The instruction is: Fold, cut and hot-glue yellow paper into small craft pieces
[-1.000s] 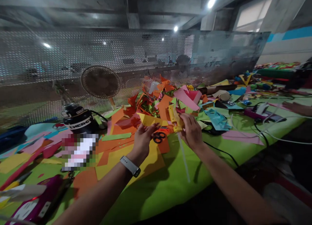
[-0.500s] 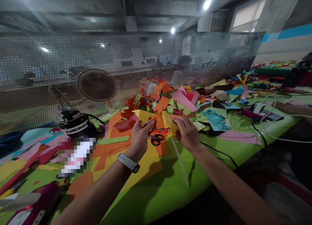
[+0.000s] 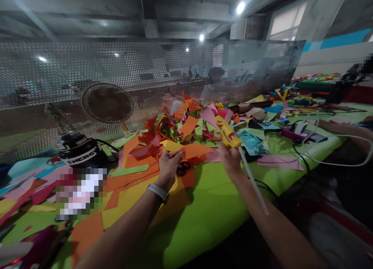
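Head view: right hand (image 3: 231, 158), closed around a yellow glue gun (image 3: 229, 133), pale glue stick (image 3: 253, 179) trailing from its rear over the forearm; left hand (image 3: 168, 168), thumb and fingers drawn together beside an orange paper piece (image 3: 198, 151), grip on it impossible to tell; black-handled scissors (image 3: 184, 168), just right of left hand; black jar (image 3: 81, 151), well left of it

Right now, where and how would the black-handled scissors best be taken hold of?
Probably by their black loops, from the near right: the loops point toward the person, the left hand crowds their left side, and orange paper lies just beyond; the blades cannot be made out.
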The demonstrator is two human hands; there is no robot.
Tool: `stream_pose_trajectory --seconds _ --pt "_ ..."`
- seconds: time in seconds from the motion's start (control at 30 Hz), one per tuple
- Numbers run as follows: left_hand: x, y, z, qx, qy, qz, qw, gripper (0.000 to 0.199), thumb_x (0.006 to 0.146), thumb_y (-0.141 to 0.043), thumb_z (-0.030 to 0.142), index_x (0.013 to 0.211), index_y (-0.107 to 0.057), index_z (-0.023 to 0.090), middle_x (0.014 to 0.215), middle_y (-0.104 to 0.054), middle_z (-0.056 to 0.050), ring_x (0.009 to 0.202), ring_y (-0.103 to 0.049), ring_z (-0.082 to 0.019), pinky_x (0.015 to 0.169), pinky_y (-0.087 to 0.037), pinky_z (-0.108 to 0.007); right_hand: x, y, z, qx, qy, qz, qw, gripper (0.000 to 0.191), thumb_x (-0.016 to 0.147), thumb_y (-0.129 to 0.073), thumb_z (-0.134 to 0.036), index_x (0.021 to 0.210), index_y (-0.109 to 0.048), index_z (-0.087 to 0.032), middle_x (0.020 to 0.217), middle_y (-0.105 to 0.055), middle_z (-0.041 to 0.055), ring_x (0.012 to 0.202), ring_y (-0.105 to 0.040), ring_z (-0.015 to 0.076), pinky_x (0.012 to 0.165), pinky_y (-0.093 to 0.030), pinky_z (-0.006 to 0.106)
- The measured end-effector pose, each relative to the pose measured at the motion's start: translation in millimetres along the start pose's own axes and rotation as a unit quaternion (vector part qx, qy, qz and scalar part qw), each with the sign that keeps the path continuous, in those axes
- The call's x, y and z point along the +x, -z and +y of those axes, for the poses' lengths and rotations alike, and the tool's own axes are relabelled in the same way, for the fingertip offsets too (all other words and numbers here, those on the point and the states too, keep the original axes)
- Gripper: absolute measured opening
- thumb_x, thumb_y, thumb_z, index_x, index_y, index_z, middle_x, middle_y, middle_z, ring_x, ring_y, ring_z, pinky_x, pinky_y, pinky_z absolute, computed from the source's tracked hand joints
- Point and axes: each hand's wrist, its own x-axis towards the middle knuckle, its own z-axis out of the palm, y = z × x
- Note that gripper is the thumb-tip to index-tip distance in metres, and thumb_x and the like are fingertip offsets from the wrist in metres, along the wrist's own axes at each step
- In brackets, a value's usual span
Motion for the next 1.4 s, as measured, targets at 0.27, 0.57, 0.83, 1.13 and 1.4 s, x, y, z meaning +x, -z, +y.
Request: stream_pose_trajectory --seconds 0.27,0.57,0.83,1.13,1.4 --pt "4 12.4 3 0.093 -0.018 -0.019 0.995 0.036 0.067 -0.073 0.05 0.069 -0.057 0.017 0.061 -0.068 -0.003 0.057 -0.065 -0.016 0.052 -0.048 -0.023 11 3 -7 0.111 -0.13 0.074 0.983 0.021 0.061 -0.059 -0.032 0.078 -0.053 -0.02 0.067 -0.056 -0.0029 0.061 -0.049 0.0142 0.056 -0.04 0.026" --pt "2 48.0 51 0.056 -0.138 0.078 0.986 0.026 0.073 -0.073 0.033 0.056 -0.061 0.018 0.05 -0.054 0.005 0.051 -0.052 -0.009 0.053 -0.042 -0.018 2 -6 -6 0.118 -0.12 -0.007 0.986 0.02 0.061 -0.062 -0.031 0.078 -0.057 -0.021 0.079 -0.064 0.0011 0.074 -0.06 0.0187 0.066 -0.047 0.03" --pt "-43 92.3 74 -0.116 0.039 0.073 0.99 0.016 0.064 -0.08 0.019 0.074 -0.068 0.019 0.078 -0.072 0.001 0.071 -0.066 -0.011 0.069 -0.052 -0.021 -17 -36 -39 0.146 -0.225 -0.258 0.928 0.028 0.058 -0.073 -0.034 0.078 -0.063 -0.017 0.076 -0.069 0.0025 0.058 -0.061 0.0149 0.042 -0.037 0.021" --pt "-34 107.4 65 -0.234 0.085 0.128 0.96 0.014 0.071 -0.075 0.011 0.072 -0.063 0.018 0.071 -0.07 0.003 0.065 -0.066 -0.008 0.071 -0.055 -0.019 -54 -100 -52 0.202 -0.268 -0.258 0.906 0.035 0.059 -0.079 -0.042 0.08 -0.065 -0.017 0.077 -0.071 0.0024 0.063 -0.064 0.016 0.051 -0.051 0.026" --pt "-35 109.9 57 -0.259 0.112 0.144 0.948 0.011 0.074 -0.073 0.012 0.073 -0.065 0.019 0.077 -0.071 0.002 0.073 -0.069 -0.01 0.074 -0.056 -0.022 -68 -103 -45 0.201 -0.273 -0.256 0.905 0.043 0.059 -0.081 -0.043 0.09 -0.066 -0.019 0.096 -0.071 0.0067 0.087 -0.066 0.0209 0.073 -0.055 0.033"
